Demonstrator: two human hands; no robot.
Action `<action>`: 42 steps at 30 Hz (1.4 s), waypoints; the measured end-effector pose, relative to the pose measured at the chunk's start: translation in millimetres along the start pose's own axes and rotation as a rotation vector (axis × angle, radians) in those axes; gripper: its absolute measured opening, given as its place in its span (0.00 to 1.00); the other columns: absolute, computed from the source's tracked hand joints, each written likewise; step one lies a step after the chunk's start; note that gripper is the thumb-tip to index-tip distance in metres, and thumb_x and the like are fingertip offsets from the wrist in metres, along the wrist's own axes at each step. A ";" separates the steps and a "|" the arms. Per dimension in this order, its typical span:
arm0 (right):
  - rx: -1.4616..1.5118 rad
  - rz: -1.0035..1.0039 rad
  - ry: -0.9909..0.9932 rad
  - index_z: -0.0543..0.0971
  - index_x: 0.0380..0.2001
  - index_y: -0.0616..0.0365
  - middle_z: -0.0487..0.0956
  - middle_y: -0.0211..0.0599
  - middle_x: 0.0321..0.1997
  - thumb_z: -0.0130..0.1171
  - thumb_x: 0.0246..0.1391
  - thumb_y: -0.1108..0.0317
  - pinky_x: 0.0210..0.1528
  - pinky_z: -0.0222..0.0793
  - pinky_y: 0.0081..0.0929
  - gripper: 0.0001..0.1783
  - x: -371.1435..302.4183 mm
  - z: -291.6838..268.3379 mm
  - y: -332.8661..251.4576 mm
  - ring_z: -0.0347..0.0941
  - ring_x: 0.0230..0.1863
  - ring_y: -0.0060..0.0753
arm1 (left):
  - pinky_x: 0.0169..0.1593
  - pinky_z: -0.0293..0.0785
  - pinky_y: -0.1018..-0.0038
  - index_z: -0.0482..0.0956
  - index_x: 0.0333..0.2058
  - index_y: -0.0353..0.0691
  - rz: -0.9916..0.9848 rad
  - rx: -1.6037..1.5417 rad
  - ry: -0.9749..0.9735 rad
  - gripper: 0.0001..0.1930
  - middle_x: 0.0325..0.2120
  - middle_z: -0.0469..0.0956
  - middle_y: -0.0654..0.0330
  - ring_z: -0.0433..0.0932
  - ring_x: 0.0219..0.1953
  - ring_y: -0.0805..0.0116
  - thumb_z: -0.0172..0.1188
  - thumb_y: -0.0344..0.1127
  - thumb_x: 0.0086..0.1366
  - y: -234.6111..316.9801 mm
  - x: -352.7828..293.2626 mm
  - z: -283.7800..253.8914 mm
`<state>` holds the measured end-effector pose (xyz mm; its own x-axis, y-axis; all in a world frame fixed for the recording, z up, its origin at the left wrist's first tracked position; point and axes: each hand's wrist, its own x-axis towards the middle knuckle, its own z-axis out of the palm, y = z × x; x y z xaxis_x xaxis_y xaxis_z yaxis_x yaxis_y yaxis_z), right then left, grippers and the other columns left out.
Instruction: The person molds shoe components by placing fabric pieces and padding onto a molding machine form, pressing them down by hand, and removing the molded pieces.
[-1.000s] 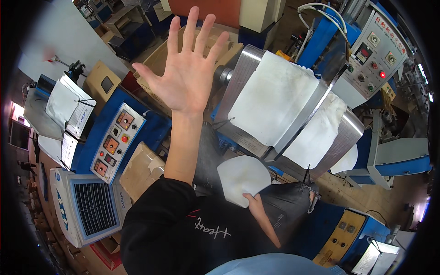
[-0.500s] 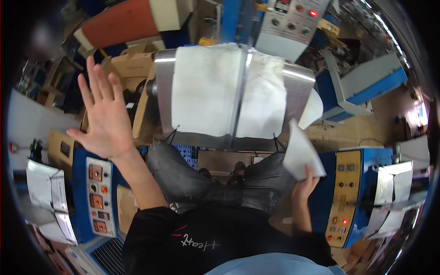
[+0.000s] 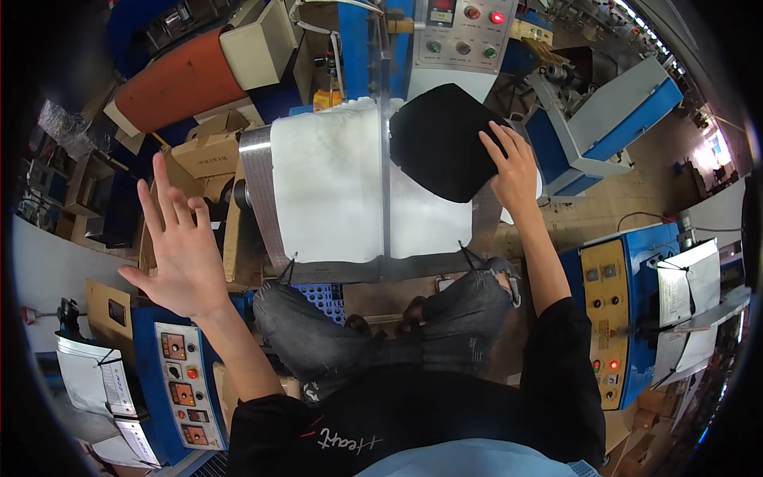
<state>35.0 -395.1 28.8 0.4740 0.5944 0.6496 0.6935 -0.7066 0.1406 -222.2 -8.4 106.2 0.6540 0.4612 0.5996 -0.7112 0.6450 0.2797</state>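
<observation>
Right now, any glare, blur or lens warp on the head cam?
Head view: fisheye warp, with a dark rim and the left control panel leaning; head view: glare streak on the metal bed's edge, bright patch at the far right; head view: left hand and right hand fairly sharp, black sheet too dark to show much texture.

Pale wall (image 3: pixel 56 258) at left. Tan floor (image 3: pixel 660 175) at right, beside grey-and-blue cabinet (image 3: pixel 628 111). Orange-red housing (image 3: pixel 179 83) far left. Bright patch (image 3: pixel 720 148) far right, possibly window or doorway; edge blurry.
</observation>
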 end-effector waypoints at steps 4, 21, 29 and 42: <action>-0.055 0.054 0.024 0.79 0.54 0.52 0.75 0.37 0.61 0.59 0.33 0.84 0.56 0.70 0.40 0.37 11.6 2.2 6.7 0.72 0.55 0.44 | 0.62 0.59 0.64 0.38 0.73 0.42 -0.013 0.075 0.092 0.52 0.74 0.37 0.45 0.68 0.57 0.55 0.25 0.78 0.64 3.4 -2.1 -13.6; 0.015 -0.125 -0.111 0.77 0.56 0.52 0.73 0.42 0.63 0.57 0.37 0.82 0.66 0.63 0.42 0.35 26.5 18.4 -23.2 0.67 0.65 0.44 | 0.52 0.66 0.67 0.58 0.67 0.35 -0.231 0.100 0.323 0.48 0.55 0.70 0.43 0.72 0.44 0.61 0.34 0.75 0.67 -80.4 11.1 -66.3; 0.102 -0.343 -0.011 0.75 0.58 0.48 0.72 0.36 0.64 0.55 0.46 0.76 0.66 0.66 0.40 0.31 45.8 37.2 -9.5 0.70 0.64 0.40 | 0.46 0.72 0.71 0.71 0.54 0.29 -0.317 0.832 0.252 0.32 0.41 0.79 0.48 0.77 0.38 0.65 0.40 0.57 0.74 -116.2 25.9 -83.4; 0.176 -0.456 -0.114 0.74 0.60 0.50 0.68 0.38 0.69 0.60 0.48 0.67 0.70 0.61 0.42 0.31 57.6 50.5 -27.4 0.64 0.68 0.43 | 0.48 0.60 0.62 0.86 0.36 0.38 -0.025 2.169 -0.315 0.17 0.34 0.79 0.56 0.71 0.47 0.59 0.63 0.48 0.62 -206.3 91.1 -99.3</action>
<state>70.7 -322.1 24.7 0.1507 0.8727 0.4645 0.9202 -0.2956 0.2567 9.7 -38.9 28.7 0.7734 0.2349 0.5888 0.0417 -0.9457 0.3224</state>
